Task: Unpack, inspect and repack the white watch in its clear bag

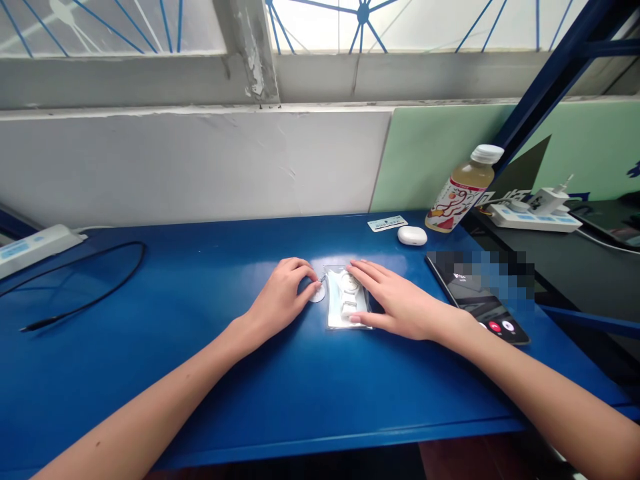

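Observation:
My left hand (287, 293) is closed, with thumb and fingertips pinching the edge of a small round white tag (318, 293) on the blue desk. Just right of it lies a clear plastic packet (336, 319). Inside the packet is a white item with a round part and a buckle-like part, looking like a wristwatch (349, 293). My right hand (395, 298) rests on the packet's right side, fingers stretched out and thumb apart along its lower edge. Its palm and fingers cover that side of the packet.
A phone (480, 300) lies right of my right hand on the blue desk (200, 373). Behind are a white earbud case (413, 235), a card (387, 223) and a drink bottle (463, 190). A black cable (100, 303) and power strip (37, 248) lie left; another power strip (535, 219) sits right.

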Demonstrator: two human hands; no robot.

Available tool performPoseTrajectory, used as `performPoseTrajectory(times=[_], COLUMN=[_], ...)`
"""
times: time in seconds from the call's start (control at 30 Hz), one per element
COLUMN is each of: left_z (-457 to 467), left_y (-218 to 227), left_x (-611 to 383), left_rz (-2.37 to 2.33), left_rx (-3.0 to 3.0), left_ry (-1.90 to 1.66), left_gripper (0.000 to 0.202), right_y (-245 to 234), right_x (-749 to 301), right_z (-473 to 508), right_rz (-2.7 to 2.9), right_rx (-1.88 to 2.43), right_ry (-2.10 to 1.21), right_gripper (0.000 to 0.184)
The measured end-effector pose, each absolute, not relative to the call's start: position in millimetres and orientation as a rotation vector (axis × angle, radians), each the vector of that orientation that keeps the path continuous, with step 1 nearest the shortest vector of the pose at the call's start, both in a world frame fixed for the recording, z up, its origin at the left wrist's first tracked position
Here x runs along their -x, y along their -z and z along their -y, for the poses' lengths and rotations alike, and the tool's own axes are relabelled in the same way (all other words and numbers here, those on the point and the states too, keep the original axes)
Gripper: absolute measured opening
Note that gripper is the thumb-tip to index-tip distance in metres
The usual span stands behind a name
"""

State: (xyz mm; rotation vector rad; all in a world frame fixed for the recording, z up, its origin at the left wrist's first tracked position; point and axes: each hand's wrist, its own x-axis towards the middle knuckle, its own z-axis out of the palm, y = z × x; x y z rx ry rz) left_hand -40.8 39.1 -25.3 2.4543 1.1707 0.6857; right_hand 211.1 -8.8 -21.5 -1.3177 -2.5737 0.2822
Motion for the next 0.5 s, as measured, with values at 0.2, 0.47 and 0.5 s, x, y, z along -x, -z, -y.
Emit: performPoseTrajectory(times=[0.2,0.47,0.5], left_z=[-39.6,-38.9,-37.8], left_y=[24.2,21.5,20.0], left_x=[43.0,42.4,42.2], left_rz=[-1.194,-1.211,-1.204], left_rx=[-2.455,-2.490,-2.498], left_ry=[-0.677,-0.704,-0.702], left_gripper=[0.011,0.016,0.021], right_y=[20.4,16.2,15.3], right_x=[-210.8,-216.7,-218.1], right_z=[9.0,7.5,7.0], right_rz=[2.587,2.573,2.578], right_rx=[1.347,1.366,1.366], right_ry=[-0.327,-0.364,-0.365], right_gripper=[0.090,0.100,0.101])
